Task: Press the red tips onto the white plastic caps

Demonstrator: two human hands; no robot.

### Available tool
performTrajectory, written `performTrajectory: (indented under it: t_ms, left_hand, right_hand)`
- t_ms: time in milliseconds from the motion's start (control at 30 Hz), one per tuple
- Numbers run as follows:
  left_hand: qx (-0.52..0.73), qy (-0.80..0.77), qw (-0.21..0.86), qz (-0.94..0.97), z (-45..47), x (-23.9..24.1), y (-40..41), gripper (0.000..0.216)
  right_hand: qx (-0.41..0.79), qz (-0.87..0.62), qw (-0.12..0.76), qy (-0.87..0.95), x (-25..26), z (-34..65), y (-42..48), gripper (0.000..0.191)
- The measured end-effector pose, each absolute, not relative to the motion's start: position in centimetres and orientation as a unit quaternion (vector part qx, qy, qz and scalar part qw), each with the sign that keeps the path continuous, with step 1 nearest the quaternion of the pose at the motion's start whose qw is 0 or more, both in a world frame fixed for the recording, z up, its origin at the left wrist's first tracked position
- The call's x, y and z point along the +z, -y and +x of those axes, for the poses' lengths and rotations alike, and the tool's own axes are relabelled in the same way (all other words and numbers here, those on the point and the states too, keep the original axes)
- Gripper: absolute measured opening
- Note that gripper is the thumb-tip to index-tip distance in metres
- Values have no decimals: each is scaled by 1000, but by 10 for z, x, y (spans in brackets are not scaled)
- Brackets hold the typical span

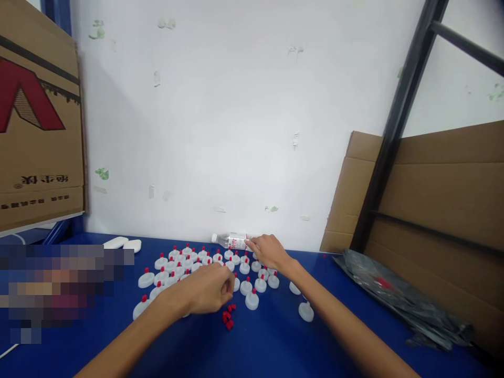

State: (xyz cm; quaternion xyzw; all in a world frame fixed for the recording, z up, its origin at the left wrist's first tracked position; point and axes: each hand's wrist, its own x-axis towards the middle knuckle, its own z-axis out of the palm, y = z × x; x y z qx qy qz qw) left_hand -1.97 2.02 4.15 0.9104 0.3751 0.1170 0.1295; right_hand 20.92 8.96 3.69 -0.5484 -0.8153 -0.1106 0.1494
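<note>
My left hand (207, 290) is above the blue table with its fingers curled in. Whatever it pinches is hidden. Small red caps (227, 317) lie in a loose pile just below it. Farther forward, my right hand (270, 252) reaches down among white, round nozzle lids (252, 300), fingers drawn together and tips partly hidden. I cannot make out what is in them. Many of these lids carry a red cap on the spout. To the right, by my right forearm, a white lid (306, 312) shows no red cap.
A clear plastic bottle (232, 241) lies against the white wall behind the lids. White cases (116, 242) rest at the back left. A cardboard box (41, 157) stands left. Grey plastic bags (394, 296) lie at right, before cardboard (444, 226) and a dark metal post (388, 142).
</note>
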Motion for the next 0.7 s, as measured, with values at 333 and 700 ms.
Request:
performTrajectory:
  t_ms: [333, 700]
  left_hand:
    - [267, -371, 2, 889, -6, 34, -27, 10]
    - [284, -311, 24, 907, -4, 25, -35, 23]
  right_hand:
    - [-53, -395, 266, 878, 31, 216, -2, 12]
    - [-54, -372, 300, 877, 14, 214, 1, 8]
